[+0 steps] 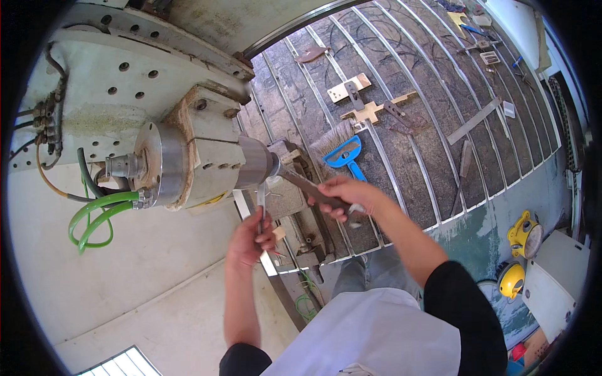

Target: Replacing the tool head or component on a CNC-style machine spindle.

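My left hand point(251, 238) is closed around a slim metal spanner point(261, 195), whose upper end reaches the underside of the steel machine spindle point(252, 161). In my right hand point(351, 195) is a long dark wrench point(308, 188), with the fingers wrapped round its handle. The far end of that wrench meets the spindle's narrow nose point(274, 164); how it grips there is too small to tell. Below the spindle and between my hands lies a machine vise point(300, 229), partly hidden by my right hand.
A blue brush point(343, 152) lies on the slotted machine table point(433, 178) beyond my right hand. Brass-coloured plates point(365, 113) and clamps sit farther off. Green hoses point(94, 219) loop at the spindle head's left. Yellow lamps point(524, 235) stand by a grey cabinet point(557, 276) at right.
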`<action>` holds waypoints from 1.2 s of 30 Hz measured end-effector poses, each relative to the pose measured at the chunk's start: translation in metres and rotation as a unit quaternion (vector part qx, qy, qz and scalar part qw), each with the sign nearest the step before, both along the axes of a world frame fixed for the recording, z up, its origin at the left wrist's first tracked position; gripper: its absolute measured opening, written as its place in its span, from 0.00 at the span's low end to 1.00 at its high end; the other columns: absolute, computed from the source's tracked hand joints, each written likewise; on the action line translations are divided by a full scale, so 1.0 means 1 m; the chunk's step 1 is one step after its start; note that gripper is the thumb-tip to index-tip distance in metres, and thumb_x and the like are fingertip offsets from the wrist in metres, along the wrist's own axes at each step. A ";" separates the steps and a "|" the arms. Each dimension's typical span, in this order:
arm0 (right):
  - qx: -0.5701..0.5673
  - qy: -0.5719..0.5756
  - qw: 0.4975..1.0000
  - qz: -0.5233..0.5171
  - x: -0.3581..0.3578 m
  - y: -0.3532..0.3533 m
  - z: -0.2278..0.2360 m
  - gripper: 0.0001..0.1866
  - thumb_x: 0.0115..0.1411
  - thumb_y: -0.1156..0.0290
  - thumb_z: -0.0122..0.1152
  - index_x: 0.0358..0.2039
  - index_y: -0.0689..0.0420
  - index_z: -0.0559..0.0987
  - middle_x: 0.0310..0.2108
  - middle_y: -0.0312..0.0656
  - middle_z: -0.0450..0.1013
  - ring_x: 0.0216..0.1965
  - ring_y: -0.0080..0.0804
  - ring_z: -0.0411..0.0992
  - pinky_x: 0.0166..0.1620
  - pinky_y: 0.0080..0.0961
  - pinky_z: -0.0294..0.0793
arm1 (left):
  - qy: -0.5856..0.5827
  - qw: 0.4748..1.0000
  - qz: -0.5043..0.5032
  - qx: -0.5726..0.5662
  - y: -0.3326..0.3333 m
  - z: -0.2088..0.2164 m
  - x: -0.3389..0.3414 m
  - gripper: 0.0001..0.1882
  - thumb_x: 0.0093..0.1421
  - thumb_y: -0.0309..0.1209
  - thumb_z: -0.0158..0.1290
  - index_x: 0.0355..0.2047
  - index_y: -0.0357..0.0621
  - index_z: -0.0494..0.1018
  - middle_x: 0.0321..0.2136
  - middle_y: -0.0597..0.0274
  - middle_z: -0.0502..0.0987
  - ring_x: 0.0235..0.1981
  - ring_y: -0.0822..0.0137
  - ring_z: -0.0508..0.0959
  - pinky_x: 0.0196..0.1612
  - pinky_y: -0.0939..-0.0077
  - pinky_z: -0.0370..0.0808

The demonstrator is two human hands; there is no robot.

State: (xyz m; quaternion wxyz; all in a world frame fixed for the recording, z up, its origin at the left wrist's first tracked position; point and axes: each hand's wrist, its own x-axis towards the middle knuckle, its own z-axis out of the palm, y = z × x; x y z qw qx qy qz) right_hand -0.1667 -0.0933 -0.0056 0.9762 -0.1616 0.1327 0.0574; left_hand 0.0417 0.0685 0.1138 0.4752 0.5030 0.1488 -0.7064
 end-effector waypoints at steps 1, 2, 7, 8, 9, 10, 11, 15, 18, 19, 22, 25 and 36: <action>-0.065 -0.001 0.997 0.047 0.000 -0.012 0.002 0.17 0.66 0.59 0.46 0.39 0.61 0.73 0.21 0.38 0.67 0.17 0.23 0.66 0.19 0.23 0.68 | -0.094 0.990 -0.101 0.008 -0.004 0.008 0.007 0.22 0.65 0.51 0.40 0.21 0.49 0.62 0.08 0.71 0.54 0.10 0.69 0.59 0.17 0.71 0.60; -0.065 -0.002 0.997 0.048 0.005 -0.025 0.008 0.17 0.66 0.59 0.46 0.39 0.61 0.73 0.21 0.38 0.67 0.17 0.23 0.66 0.19 0.23 0.68 | -0.186 0.962 -0.200 0.015 -0.007 0.012 0.016 0.23 0.65 0.50 0.42 0.20 0.48 0.62 0.08 0.71 0.55 0.09 0.70 0.59 0.15 0.71 0.60; -0.382 -0.001 0.914 0.133 0.005 -0.059 0.015 0.11 0.64 0.68 0.49 0.30 0.63 0.72 0.17 0.37 0.67 0.15 0.26 0.68 0.19 0.26 0.68 | -0.239 0.935 -0.260 0.048 -0.014 0.020 0.037 0.22 0.64 0.49 0.44 0.21 0.47 0.62 0.07 0.70 0.56 0.07 0.69 0.60 0.13 0.71 0.61; -0.383 -0.001 0.914 0.132 0.005 -0.051 0.014 0.11 0.64 0.68 0.49 0.30 0.63 0.72 0.17 0.37 0.67 0.15 0.26 0.68 0.19 0.26 0.68 | -0.258 0.931 -0.251 0.054 -0.012 0.022 0.038 0.22 0.64 0.49 0.45 0.21 0.47 0.62 0.07 0.70 0.55 0.07 0.69 0.59 0.12 0.72 0.60; -0.410 0.009 0.904 0.119 0.002 -0.040 0.013 0.10 0.63 0.69 0.50 0.28 0.63 0.71 0.17 0.38 0.68 0.15 0.27 0.68 0.19 0.27 0.69 | -0.279 0.927 -0.247 0.055 -0.007 0.017 0.045 0.21 0.64 0.48 0.45 0.22 0.47 0.63 0.07 0.71 0.54 0.07 0.68 0.60 0.12 0.71 0.60; -0.436 0.020 0.894 0.105 -0.003 -0.028 0.013 0.10 0.61 0.71 0.51 0.27 0.64 0.71 0.17 0.39 0.68 0.15 0.28 0.69 0.20 0.28 0.70 | -0.279 0.926 -0.248 0.053 -0.003 0.014 0.044 0.21 0.64 0.48 0.45 0.22 0.47 0.63 0.07 0.71 0.54 0.07 0.68 0.60 0.12 0.71 0.60; -0.430 0.051 0.897 0.085 -0.008 -0.014 0.017 0.10 0.62 0.72 0.51 0.25 0.62 0.68 0.18 0.38 0.67 0.17 0.26 0.68 0.20 0.26 0.71 | -0.235 0.945 -0.225 0.047 0.002 0.013 0.045 0.20 0.64 0.48 0.46 0.23 0.47 0.63 0.09 0.70 0.56 0.10 0.66 0.63 0.16 0.69 0.64; -0.339 0.170 0.920 -0.100 -0.014 0.058 0.022 0.07 0.60 0.78 0.49 0.26 0.68 0.71 0.16 0.42 0.68 0.15 0.30 0.69 0.17 0.28 0.70 | -0.045 0.992 -0.103 -0.053 -0.016 0.002 -0.012 0.15 0.64 0.44 0.46 0.28 0.46 0.66 0.19 0.62 0.67 0.26 0.59 0.73 0.38 0.60 0.73; -0.326 0.111 0.918 -0.198 0.009 0.093 0.025 0.06 0.61 0.78 0.47 0.35 0.68 0.70 0.17 0.41 0.68 0.15 0.29 0.69 0.17 0.27 0.71 | -0.004 0.978 -0.051 -0.202 -0.041 -0.003 -0.059 0.12 0.65 0.40 0.44 0.35 0.43 0.66 0.35 0.51 0.71 0.47 0.47 0.70 0.55 0.51 0.64; -0.304 0.103 0.918 -0.234 0.017 0.098 0.045 0.10 0.60 0.77 0.48 0.42 0.67 0.68 0.19 0.41 0.69 0.15 0.28 0.69 0.17 0.26 0.70 | 0.055 0.974 0.000 -0.219 -0.049 -0.009 -0.063 0.12 0.65 0.38 0.44 0.37 0.42 0.65 0.41 0.48 0.69 0.52 0.43 0.66 0.58 0.47 0.61; -0.263 0.095 0.926 -0.252 0.037 0.115 0.041 0.13 0.60 0.75 0.50 0.45 0.65 0.66 0.21 0.41 0.69 0.14 0.27 0.69 0.17 0.24 0.69 | 0.138 0.953 0.093 -0.252 -0.067 -0.016 -0.080 0.14 0.65 0.36 0.43 0.44 0.39 0.62 0.49 0.44 0.64 0.57 0.37 0.61 0.62 0.42 0.55; -0.352 0.102 0.868 -0.335 0.049 0.129 0.034 0.16 0.57 0.72 0.57 0.45 0.61 0.69 0.31 0.38 0.72 0.30 0.23 0.71 0.28 0.22 0.71 | 0.164 0.935 0.177 -0.258 -0.087 -0.016 -0.094 0.18 0.66 0.37 0.43 0.50 0.40 0.55 0.54 0.43 0.60 0.59 0.35 0.57 0.63 0.40 0.53; -0.007 0.036 0.955 -0.295 0.063 0.147 -0.010 0.22 0.59 0.68 0.61 0.52 0.59 0.67 0.39 0.37 0.72 0.39 0.23 0.70 0.41 0.21 0.72 | 0.195 0.889 0.241 -0.338 -0.076 -0.036 -0.097 0.21 0.67 0.48 0.35 0.41 0.41 0.62 0.44 0.50 0.68 0.54 0.48 0.64 0.62 0.48 0.55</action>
